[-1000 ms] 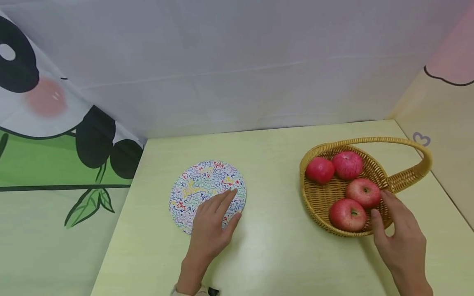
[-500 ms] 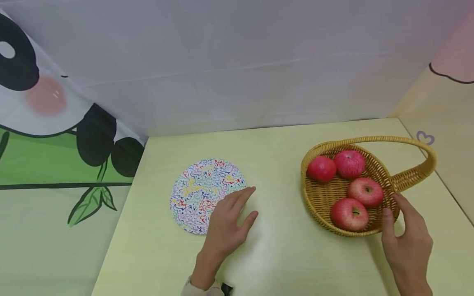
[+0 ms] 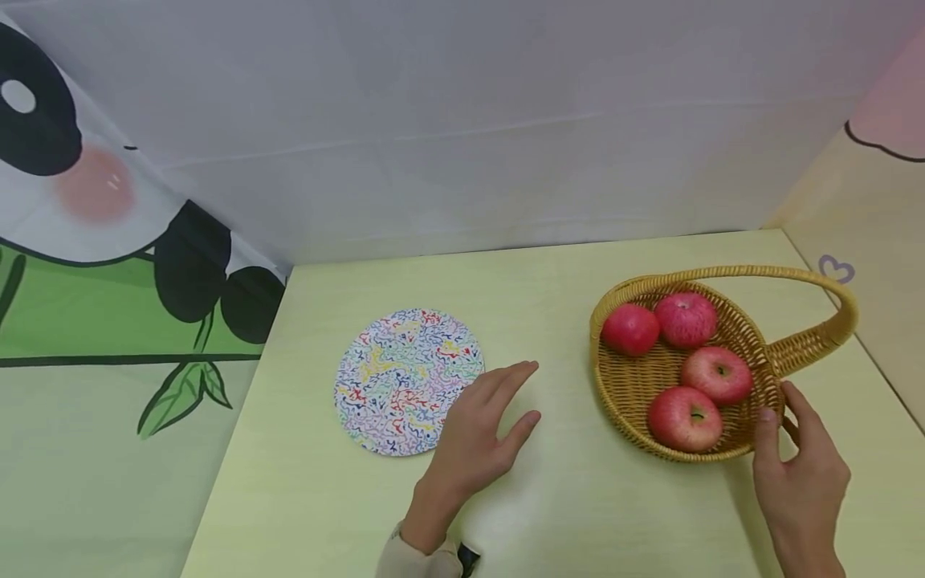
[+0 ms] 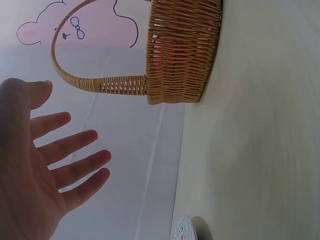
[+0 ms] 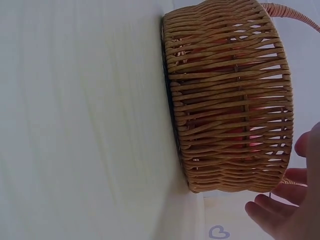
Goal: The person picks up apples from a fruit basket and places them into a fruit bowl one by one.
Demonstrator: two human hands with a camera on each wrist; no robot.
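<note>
A yellow-brown wicker basket [image 3: 627, 393] with a tall arched handle [image 3: 812, 345] stands on the right half of the table. Several red apples [image 3: 685, 419] lie inside it. My right hand [image 3: 802, 474] is at the basket's near right rim, thumb over the rim and fingers beside the outer wall, not closed round it. In the right wrist view the fingers [image 5: 272, 212] lie loosely bent just past the wicker side. My left hand [image 3: 477, 437] hovers left of the basket, fingers spread and nothing in it; the left wrist view shows its bare palm [image 4: 30, 185].
A round white mat [image 3: 405, 385] with a multicoloured squiggle pattern lies on the pale yellow table [image 3: 303, 482], left of my left hand. A white cloth wall [image 3: 462, 160] closes off the back. Printed panels border the left and right sides.
My left hand has moved right, off the patterned mat toward the basket. My right hand has drawn from over the apples slightly right to the rim. The apples stay put in the basket.
</note>
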